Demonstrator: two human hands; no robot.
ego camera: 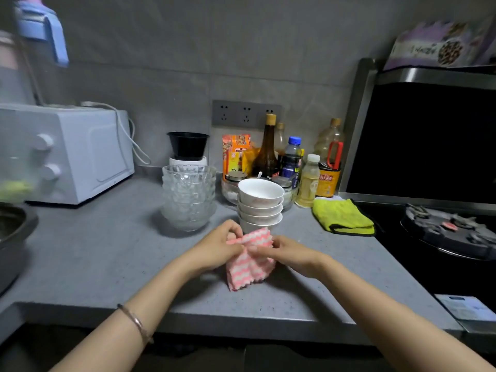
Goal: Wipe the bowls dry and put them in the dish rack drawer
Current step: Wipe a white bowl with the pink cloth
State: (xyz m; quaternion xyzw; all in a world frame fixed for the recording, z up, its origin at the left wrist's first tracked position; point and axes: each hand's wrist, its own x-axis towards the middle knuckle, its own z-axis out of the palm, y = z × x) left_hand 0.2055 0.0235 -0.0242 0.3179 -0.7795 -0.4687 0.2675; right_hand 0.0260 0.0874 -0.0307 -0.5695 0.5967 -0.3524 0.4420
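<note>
A stack of several white bowls stands on the grey counter, just behind my hands. To its left is a stack of clear glass bowls. A pink-and-white striped cloth hangs between my hands above the counter. My left hand pinches its upper left edge. My right hand pinches its upper right part. The cloth hides the bottom of the white stack. No dish rack drawer is in view.
A white microwave sits at the back left. Bottles and seasoning packets crowd the back wall, with a black bowl on a white pot. A yellow-green cloth lies beside the black stove on the right. A dark pot is at the left edge.
</note>
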